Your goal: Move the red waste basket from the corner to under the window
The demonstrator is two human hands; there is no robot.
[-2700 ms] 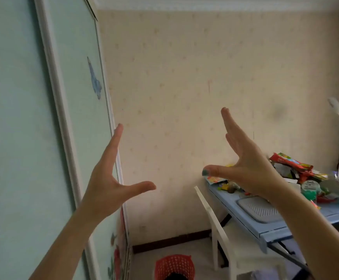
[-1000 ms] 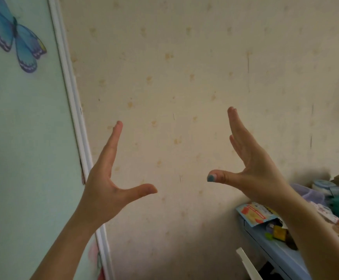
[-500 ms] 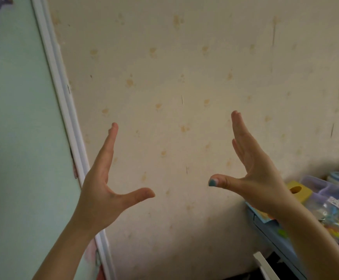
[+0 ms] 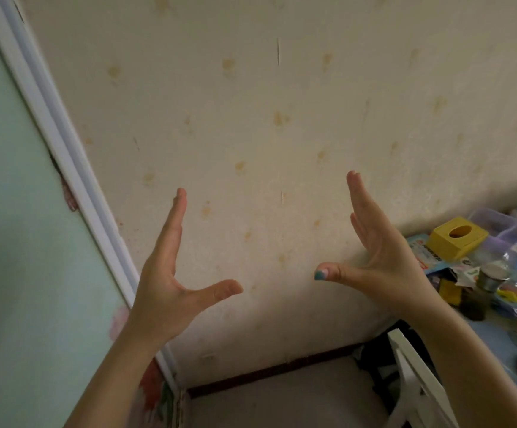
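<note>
- Cream wallpaper with faint tan blotches point(image 4: 281, 125) fills most of the view; one dark brown skirting strip point(image 4: 269, 373) runs along its foot, above a patch of pale floor point(image 4: 281, 400).
- One pale green panel with a white frame point(image 4: 19, 242) stands on the left and meets the wall in a corner.
- Two bare hands are raised in front of the wall, well apart, palms facing each other.
- One left hand point(image 4: 170, 273): fingers straight, together and pointing up, thumb stretched out to the right; it holds nothing.
- One right hand point(image 4: 380, 261): fingers straight, close together and pointing up, thumb stretched out to the left, with blue-green polish on the nail; it holds nothing.
- One light blue tabletop point(image 4: 494, 335) lies at the right edge, crowded with clutter.
- One yellow box with an oval hole in its top point(image 4: 457, 239) sits on it near the wall.
- One clear lilac plastic tub point(image 4: 504, 227) is just behind the yellow box.
- One small round metal tin point(image 4: 493, 276) stands among plastic packets, too jumbled to count.
- One white wooden chair back point(image 4: 417, 387) shows at the lower right, beside the table.
- No red waste basket can be seen; its place cannot be told.
</note>
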